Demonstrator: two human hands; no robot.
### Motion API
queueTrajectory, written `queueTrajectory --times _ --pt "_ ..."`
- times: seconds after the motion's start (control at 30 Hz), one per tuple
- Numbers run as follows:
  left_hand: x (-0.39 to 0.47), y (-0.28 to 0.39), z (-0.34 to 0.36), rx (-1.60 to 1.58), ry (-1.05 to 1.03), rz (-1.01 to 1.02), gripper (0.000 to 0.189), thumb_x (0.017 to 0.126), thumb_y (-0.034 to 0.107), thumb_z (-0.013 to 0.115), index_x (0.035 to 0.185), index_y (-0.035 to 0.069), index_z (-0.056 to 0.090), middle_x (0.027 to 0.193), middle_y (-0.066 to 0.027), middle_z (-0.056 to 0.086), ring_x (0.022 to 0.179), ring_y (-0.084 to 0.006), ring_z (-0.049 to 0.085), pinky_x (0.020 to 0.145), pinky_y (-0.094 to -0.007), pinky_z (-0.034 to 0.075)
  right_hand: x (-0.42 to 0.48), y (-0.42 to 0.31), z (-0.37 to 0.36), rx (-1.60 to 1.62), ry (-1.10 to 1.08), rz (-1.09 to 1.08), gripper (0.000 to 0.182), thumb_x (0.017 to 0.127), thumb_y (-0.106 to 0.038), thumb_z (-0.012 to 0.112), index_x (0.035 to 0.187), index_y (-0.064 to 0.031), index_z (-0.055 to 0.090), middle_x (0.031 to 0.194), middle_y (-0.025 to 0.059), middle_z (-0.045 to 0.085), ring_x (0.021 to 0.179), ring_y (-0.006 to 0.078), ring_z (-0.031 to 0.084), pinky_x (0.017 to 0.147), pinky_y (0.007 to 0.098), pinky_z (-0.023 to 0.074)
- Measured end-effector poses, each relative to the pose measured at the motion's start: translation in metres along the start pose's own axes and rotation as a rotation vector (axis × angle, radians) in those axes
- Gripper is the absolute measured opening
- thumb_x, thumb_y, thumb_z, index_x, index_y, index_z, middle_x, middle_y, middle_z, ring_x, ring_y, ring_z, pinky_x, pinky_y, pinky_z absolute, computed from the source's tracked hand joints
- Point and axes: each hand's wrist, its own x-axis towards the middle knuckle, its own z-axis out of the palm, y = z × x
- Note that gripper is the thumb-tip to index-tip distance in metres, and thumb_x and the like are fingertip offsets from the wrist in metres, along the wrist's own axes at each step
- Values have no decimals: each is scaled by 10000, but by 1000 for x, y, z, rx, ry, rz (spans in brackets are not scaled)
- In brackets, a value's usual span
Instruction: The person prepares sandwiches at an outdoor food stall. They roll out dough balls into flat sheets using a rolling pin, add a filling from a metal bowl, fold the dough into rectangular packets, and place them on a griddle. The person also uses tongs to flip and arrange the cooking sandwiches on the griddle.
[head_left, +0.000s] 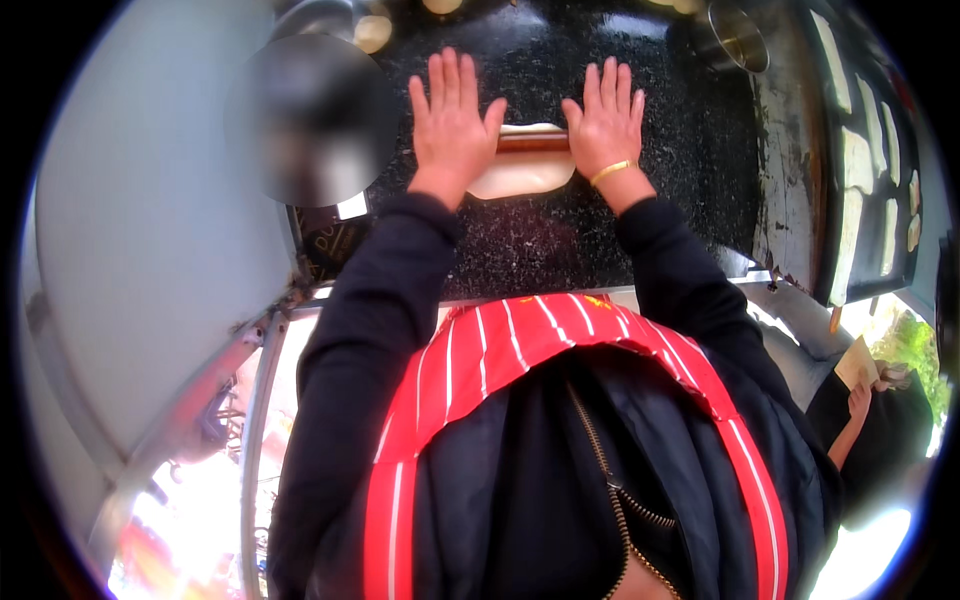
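On a black speckled countertop (525, 244) lies a flattened oval sheet of pale dough (523, 176). Across its upper part runs a brown wooden rolling pin (534, 141). My left hand (454, 135) lies palm down over the pin's left end, fingers stretched forward and thumb out. Over the right end rests my right hand (606, 135), also palm down, with a gold-coloured bracelet (613, 172) at the wrist. Neither hand's fingers curl around the pin. Both of its ends are hidden under my palms.
A tray (862, 247) with several pale dough strips stands at the right. A metal container (739, 41) sits top right; round dough pieces (373, 34) lie along the far side. A blurred disc covers the left of the counter. Lower right, a person (862, 409) holds paper.
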Motion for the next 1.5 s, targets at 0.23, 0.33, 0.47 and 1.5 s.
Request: queueTrajectory --times 0.23,0.33,0.47,1.5 --pt "-31 12 -20 56 -249 -3 727 965 425 532 1505 -36 375 1578 -236 351 1505 -401 243 1192 -629 123 -31 -5 1 29 -121 -26 532 990 -316 508 1419 -1 515 1563 192 391 1472 400 303 1184 571 224" --pt "26 -7 0 57 9 -29 722 984 448 491 1496 -49 385 1586 -253 332 1504 -396 252 1188 -634 128 34 0 16 -39 20 -33 539 1005 -314 481 1438 7 485 1559 206 395 1449 401 332 1170 570 241" --pt "-66 17 -21 -9 -306 -9 752 944 445 523 1494 -50 389 1586 -265 327 1514 -417 229 1168 -695 63 -49 -6 -6 86 -340 -12 592 1002 -302 464 1501 11 409 1584 236 346 1523 374 220 1211 578 154" --pt "51 38 26 -306 -259 826 644 975 344 477 1541 55 371 1611 -148 349 1517 -301 270 1224 -549 124 -145 -95 -44 268 10 485 571 792 -105 740 1335 -19 583 1103 140 569 984 329 546 858 420 462"
